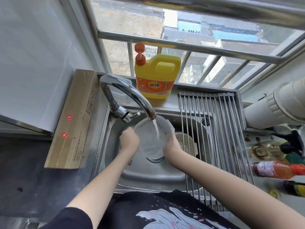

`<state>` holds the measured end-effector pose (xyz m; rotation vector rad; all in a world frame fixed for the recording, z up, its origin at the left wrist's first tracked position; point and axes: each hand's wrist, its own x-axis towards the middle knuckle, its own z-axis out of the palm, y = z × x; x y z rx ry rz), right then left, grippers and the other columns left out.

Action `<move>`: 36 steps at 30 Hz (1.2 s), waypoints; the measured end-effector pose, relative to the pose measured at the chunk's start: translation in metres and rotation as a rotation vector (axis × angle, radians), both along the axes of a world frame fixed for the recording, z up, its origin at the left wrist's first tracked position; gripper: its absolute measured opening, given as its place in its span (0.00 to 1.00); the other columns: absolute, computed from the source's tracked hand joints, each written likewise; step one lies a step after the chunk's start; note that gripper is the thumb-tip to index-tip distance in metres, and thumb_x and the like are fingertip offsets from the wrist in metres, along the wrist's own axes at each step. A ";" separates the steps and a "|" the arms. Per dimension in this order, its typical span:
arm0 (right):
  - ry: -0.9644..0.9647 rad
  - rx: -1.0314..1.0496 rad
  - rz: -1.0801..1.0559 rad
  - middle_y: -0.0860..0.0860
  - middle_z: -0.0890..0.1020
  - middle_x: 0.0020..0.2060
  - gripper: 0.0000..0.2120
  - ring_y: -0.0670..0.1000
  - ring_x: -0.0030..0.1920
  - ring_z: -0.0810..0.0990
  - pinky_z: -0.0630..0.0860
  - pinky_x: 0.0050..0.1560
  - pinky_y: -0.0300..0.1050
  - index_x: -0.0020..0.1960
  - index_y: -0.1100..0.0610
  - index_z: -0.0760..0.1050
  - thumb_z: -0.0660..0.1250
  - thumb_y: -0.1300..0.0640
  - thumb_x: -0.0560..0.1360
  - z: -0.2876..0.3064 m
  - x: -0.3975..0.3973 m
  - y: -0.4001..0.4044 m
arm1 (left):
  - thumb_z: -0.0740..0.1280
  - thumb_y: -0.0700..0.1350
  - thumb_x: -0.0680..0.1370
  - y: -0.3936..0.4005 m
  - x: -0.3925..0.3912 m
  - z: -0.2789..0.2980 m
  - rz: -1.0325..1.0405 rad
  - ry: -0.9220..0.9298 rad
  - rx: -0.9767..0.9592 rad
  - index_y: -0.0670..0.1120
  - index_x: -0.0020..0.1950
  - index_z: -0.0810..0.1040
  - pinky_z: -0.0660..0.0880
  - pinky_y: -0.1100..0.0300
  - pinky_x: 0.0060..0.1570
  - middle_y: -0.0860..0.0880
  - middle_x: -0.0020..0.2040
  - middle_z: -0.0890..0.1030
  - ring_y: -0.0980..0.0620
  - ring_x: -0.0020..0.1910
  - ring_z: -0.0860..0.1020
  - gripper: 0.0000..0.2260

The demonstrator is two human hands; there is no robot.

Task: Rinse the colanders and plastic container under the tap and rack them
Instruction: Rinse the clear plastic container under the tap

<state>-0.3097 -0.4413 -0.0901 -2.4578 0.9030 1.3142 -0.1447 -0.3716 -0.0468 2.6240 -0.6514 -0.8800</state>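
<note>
A clear round plastic container point(151, 139) is tilted under the chrome tap point(130, 95), and a stream of water point(156, 128) runs into it. My left hand point(129, 140) grips its left rim and my right hand point(171, 143) grips its right rim, both over the steel sink point(148, 172). Just right of my right hand, a beige slotted colander-like item point(187, 142) lies in the sink, partly under the roll-up metal rack point(212, 123).
A yellow dish soap jug point(156, 76) stands on the ledge behind the sink. A long cardboard box point(74, 119) lies on the left counter. Sauce bottles point(277, 169) and a white pipe point(283, 103) crowd the right side.
</note>
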 end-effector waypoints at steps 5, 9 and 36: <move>-0.294 0.207 0.206 0.53 0.78 0.59 0.14 0.56 0.62 0.75 0.54 0.71 0.55 0.61 0.55 0.73 0.60 0.51 0.78 0.044 0.011 0.009 | 0.58 0.41 0.80 0.011 -0.002 -0.010 0.037 0.053 -0.049 0.34 0.53 0.74 0.73 0.49 0.50 0.33 0.54 0.79 0.35 0.54 0.77 0.11; -0.326 -0.074 0.310 0.53 0.76 0.62 0.22 0.55 0.65 0.71 0.60 0.63 0.51 0.63 0.55 0.71 0.61 0.41 0.76 0.041 0.006 0.002 | 0.58 0.39 0.79 0.017 -0.006 -0.012 0.069 0.109 -0.121 0.36 0.52 0.75 0.74 0.52 0.46 0.34 0.51 0.79 0.37 0.50 0.78 0.09; -0.401 -0.251 0.172 0.65 0.73 0.65 0.30 0.63 0.70 0.67 0.44 0.75 0.54 0.74 0.67 0.54 0.45 0.69 0.72 0.020 0.021 0.003 | 0.55 0.38 0.79 0.013 0.000 -0.003 -0.072 -0.078 -0.114 0.39 0.46 0.68 0.67 0.53 0.40 0.34 0.49 0.78 0.35 0.49 0.76 0.05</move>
